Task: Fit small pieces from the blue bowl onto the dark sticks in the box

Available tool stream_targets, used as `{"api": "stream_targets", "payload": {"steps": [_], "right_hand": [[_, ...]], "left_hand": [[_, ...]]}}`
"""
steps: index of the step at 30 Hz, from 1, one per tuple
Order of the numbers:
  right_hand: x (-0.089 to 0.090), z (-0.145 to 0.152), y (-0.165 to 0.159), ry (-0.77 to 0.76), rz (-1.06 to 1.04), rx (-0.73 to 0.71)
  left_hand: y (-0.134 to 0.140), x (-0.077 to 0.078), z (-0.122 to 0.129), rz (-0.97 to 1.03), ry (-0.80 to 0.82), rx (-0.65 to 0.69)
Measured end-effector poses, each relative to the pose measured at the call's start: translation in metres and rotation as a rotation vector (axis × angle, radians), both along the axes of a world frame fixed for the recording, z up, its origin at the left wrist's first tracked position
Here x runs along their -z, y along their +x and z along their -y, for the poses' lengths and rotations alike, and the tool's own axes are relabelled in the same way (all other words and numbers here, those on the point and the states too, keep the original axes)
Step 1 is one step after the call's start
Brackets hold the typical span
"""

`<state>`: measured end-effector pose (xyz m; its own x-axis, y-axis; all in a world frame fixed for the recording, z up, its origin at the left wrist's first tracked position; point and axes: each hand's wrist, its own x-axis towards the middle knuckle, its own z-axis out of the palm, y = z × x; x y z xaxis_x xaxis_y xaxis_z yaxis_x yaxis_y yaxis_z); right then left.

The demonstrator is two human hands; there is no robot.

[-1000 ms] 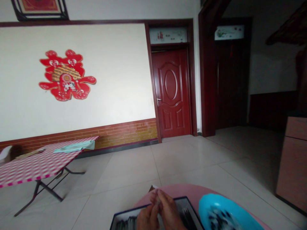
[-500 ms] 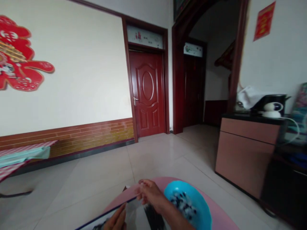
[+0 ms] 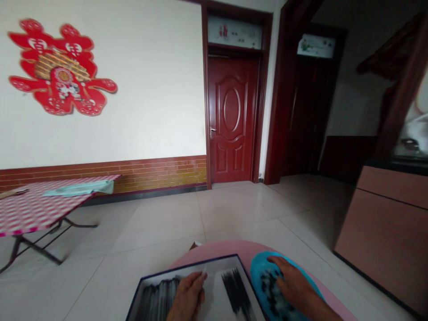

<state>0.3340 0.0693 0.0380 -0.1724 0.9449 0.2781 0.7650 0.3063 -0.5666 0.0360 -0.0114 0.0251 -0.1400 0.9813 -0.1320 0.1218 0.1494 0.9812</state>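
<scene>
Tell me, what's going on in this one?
A person works at a pink table. The left hand pinches a small pale piece over a dark-rimmed box of slender dark items. The right hand is over a blue bowl of small black and white pieces; whether it holds one cannot be told.

Home — wall ornament [image 3: 64,75], checked tablecloth [image 3: 35,213]

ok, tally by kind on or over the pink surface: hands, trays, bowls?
Hands: 2 (left hand, right hand)
Trays: 1 (white tray, dark rim)
Bowls: 1 (blue bowl)
Total: 4
Small pieces in the bowl: too blurred to count.
</scene>
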Motion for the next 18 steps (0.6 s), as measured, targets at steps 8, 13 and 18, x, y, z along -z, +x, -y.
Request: {"api": "stream_targets", "payload": {"steps": [8,13,18], "right_hand": [[-0.035,0.020,-0.142,-0.084,0.047,-0.533],[-0.019,0.037,-0.189,-0.136,0.035,-0.659],[0.002,0.040,-0.191,-0.117,0.006,-0.640]], "left_hand": [[-0.005,-0.034,0.028,-0.328,0.133,0.110],[-0.021,-0.048,0.075,-0.748,0.199,0.209],[-0.041,-0.044,0.114,-0.913,0.122,0.355]]}}
